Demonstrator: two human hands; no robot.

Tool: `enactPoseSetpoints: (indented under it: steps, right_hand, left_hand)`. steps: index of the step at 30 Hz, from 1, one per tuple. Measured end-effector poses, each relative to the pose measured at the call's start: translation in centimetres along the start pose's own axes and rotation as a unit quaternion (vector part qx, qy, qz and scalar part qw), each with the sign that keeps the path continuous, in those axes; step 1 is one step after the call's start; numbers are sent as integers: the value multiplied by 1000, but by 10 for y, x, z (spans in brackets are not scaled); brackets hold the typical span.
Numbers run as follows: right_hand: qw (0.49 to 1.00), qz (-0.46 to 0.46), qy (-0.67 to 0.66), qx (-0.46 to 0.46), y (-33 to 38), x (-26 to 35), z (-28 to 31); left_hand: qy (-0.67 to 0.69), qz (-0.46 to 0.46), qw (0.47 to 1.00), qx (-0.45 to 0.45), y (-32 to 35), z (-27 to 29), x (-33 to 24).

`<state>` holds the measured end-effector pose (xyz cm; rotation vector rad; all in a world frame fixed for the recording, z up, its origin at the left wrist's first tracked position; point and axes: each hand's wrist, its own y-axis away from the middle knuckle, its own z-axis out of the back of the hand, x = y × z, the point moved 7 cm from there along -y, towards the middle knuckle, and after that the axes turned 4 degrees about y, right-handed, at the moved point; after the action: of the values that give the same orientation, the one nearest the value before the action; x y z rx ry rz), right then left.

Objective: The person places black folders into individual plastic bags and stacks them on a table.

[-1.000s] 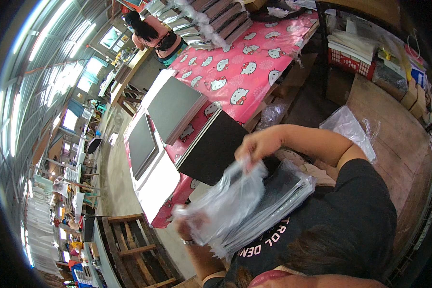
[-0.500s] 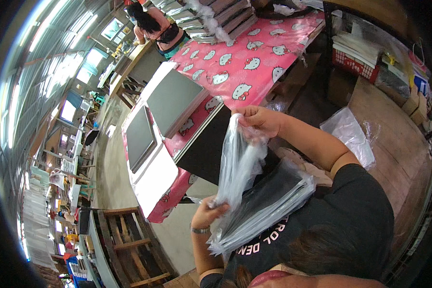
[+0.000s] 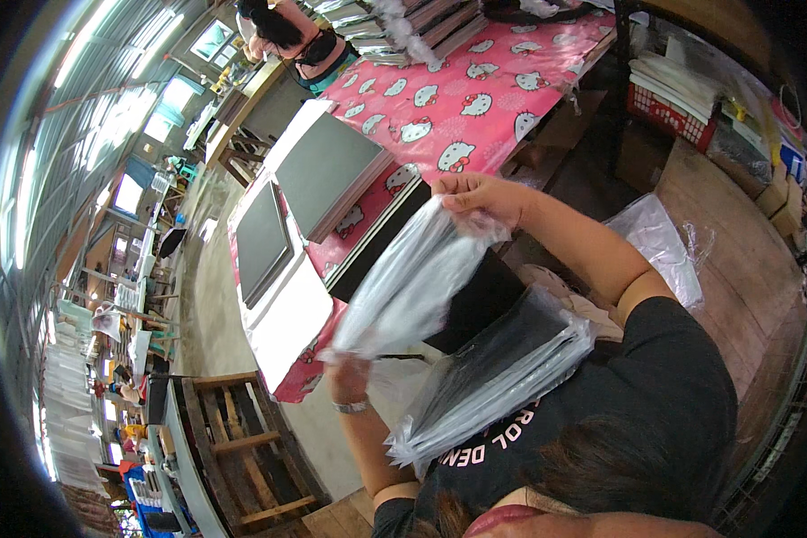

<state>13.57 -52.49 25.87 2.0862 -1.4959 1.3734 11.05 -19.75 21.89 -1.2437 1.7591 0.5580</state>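
Observation:
A clear plastic bag [image 3: 412,285] is stretched out between my two hands. My right hand [image 3: 481,201] pinches one corner of it, beside the table edge. Blurred by motion, my left hand [image 3: 348,375] is closed on the opposite end. Below the bag, a pile of clear plastic bags [image 3: 502,381] rests against my body. A large black board [image 3: 475,309] shows partly behind the stretched bag, the rest covered by it.
On the pink patterned table [image 3: 457,117] lie a stack of grey boards [image 3: 327,170], a thinner dark stack [image 3: 262,242] and white sheets [image 3: 287,332]. A wooden pallet [image 3: 242,444] stands at lower left. Another person [image 3: 300,45] works at the far end. A red crate [image 3: 668,117] sits at right.
My left hand has moved away to the left and up, so the bunched bag is now spread wider between my hands. My right hand has shifted slightly upward.

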Motion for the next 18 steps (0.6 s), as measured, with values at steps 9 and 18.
enactPoseSetpoints:
  steps: [9, 18]
  right_hand:
    - [715, 169, 650, -195, -26, 10, 22]
    - [786, 84, 586, -178, 46, 17, -23]
  left_hand:
    - [-407, -143, 863, -262, -76, 44, -28]
    - [-565, -147, 789, -190, 16, -10, -31]
